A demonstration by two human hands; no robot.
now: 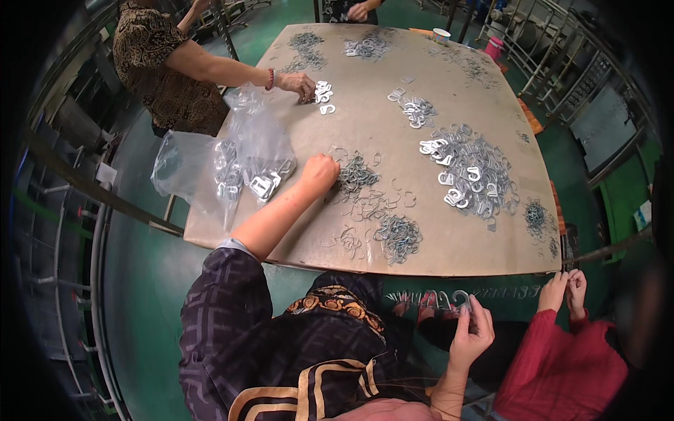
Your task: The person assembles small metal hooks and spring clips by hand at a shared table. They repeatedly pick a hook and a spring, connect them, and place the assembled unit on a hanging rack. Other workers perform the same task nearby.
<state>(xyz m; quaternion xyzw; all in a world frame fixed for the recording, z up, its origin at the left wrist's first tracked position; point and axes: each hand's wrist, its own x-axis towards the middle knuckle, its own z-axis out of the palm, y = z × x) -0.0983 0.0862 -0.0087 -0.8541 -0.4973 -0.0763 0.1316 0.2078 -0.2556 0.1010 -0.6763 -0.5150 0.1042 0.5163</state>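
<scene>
Dark patterned clothing (270, 351) with gold trim lies nearest, before the table (477, 254). Just off the table's edge, the right hand (473, 332) pinches a bright metal hook (455, 296) between thumb and finger. The left hand (320, 172) touches the wire clips (357, 174) on the table; its fingertips are hidden, so I cannot tell whether they grip one. The hook looks light, stiff and smooth, likely slippery but hardly fragile, best pinched by its flat edge. Clips, thin and springy, probably snag; lift one by an outer bend.
</scene>
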